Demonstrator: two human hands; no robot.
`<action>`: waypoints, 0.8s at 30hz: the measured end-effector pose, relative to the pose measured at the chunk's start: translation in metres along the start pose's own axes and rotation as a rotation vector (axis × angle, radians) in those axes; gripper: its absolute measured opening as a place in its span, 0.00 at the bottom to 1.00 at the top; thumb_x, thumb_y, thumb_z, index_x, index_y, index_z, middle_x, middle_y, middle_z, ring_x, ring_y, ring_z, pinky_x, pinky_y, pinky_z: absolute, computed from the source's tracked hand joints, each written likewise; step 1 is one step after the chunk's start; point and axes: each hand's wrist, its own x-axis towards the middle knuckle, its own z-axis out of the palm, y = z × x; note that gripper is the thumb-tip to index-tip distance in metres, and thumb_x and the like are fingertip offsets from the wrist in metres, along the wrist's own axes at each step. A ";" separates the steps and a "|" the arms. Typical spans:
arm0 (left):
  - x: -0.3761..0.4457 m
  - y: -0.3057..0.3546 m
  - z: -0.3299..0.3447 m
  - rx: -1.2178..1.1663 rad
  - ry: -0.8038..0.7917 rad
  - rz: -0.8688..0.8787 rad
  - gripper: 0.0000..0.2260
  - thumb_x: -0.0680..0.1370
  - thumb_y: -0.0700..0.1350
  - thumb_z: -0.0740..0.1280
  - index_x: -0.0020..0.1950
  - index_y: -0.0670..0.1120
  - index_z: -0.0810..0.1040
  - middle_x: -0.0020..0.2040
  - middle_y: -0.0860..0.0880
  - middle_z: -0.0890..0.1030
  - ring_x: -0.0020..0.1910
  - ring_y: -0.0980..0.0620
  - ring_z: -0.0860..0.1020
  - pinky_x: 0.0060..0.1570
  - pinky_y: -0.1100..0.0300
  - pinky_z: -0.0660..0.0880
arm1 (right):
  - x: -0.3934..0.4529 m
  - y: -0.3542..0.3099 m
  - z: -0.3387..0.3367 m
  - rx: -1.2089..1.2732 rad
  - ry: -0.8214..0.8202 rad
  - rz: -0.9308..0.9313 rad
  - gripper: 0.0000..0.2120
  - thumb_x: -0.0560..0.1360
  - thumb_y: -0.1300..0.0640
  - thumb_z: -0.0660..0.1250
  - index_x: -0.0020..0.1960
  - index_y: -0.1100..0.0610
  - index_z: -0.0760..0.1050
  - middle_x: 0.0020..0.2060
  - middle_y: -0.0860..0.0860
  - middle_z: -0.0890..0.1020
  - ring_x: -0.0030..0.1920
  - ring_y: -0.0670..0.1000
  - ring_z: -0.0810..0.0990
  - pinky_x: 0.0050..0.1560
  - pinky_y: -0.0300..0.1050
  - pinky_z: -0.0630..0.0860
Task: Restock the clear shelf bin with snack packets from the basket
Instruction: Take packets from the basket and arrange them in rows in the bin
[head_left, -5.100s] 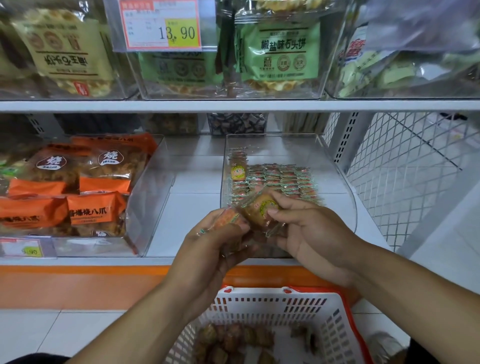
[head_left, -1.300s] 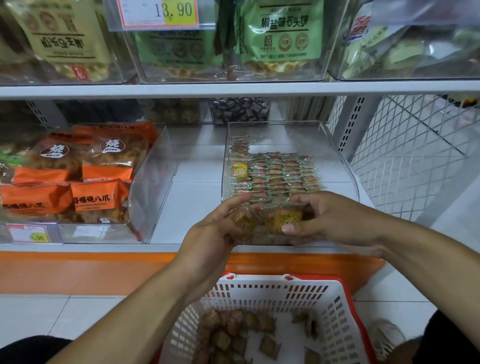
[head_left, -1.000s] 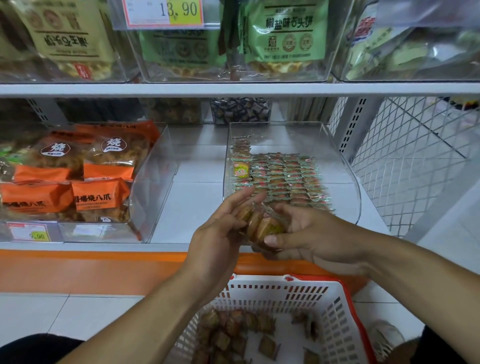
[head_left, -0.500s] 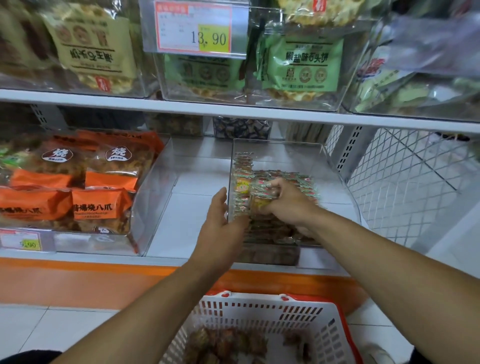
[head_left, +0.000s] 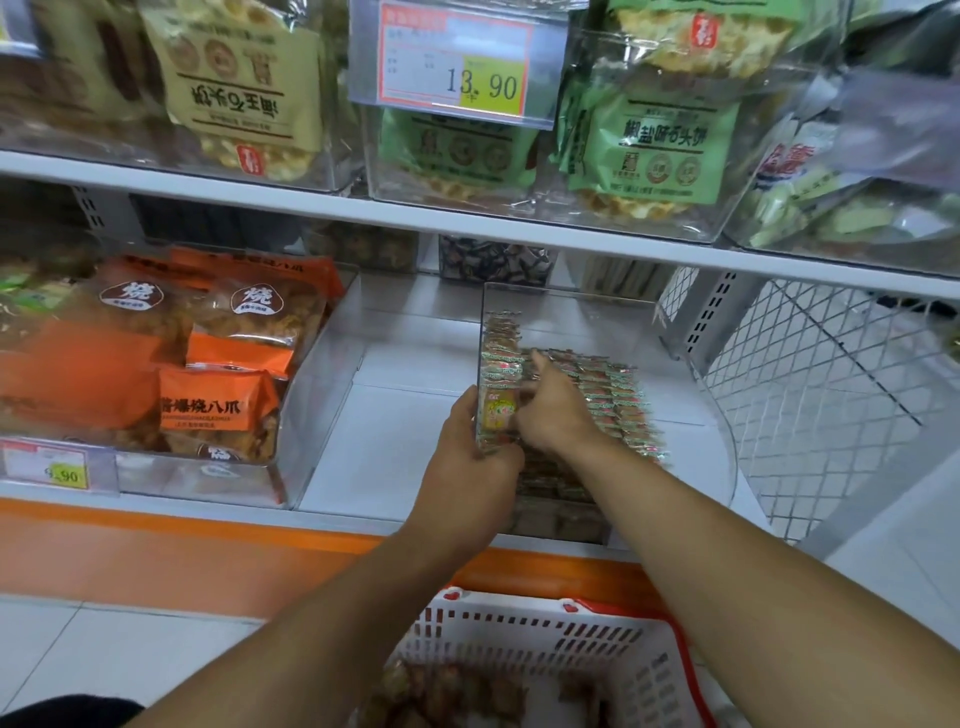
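The left hand (head_left: 470, 457) braces the bin (head_left: 717, 467) wall while the right hand (head_left: 553, 410), just beside it inside, pinches packets (head_left: 500, 410) upright into the row; more wait in the basket (head_left: 524, 631) below both hands.

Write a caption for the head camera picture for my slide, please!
Both hands tuck snack packets into the clear bin above the basket.
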 end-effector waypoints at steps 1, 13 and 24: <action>-0.001 0.001 0.000 0.014 0.007 0.007 0.25 0.81 0.39 0.65 0.52 0.74 0.68 0.37 0.73 0.79 0.32 0.72 0.78 0.29 0.73 0.76 | -0.001 -0.002 0.001 -0.007 0.002 -0.014 0.45 0.72 0.70 0.71 0.82 0.51 0.53 0.69 0.55 0.76 0.67 0.57 0.76 0.64 0.53 0.77; -0.044 0.002 -0.004 -0.050 0.428 0.102 0.11 0.76 0.37 0.69 0.56 0.47 0.73 0.49 0.51 0.79 0.45 0.57 0.76 0.40 0.74 0.70 | -0.042 -0.005 -0.011 0.064 0.240 -0.195 0.29 0.76 0.66 0.68 0.75 0.55 0.67 0.68 0.54 0.75 0.68 0.53 0.74 0.69 0.48 0.73; -0.102 -0.187 -0.009 0.599 -0.150 -0.520 0.08 0.77 0.37 0.67 0.55 0.44 0.74 0.51 0.47 0.80 0.54 0.47 0.80 0.57 0.53 0.74 | -0.185 0.132 0.124 0.206 -0.023 -0.260 0.07 0.79 0.59 0.63 0.45 0.59 0.77 0.46 0.53 0.83 0.48 0.55 0.82 0.48 0.53 0.80</action>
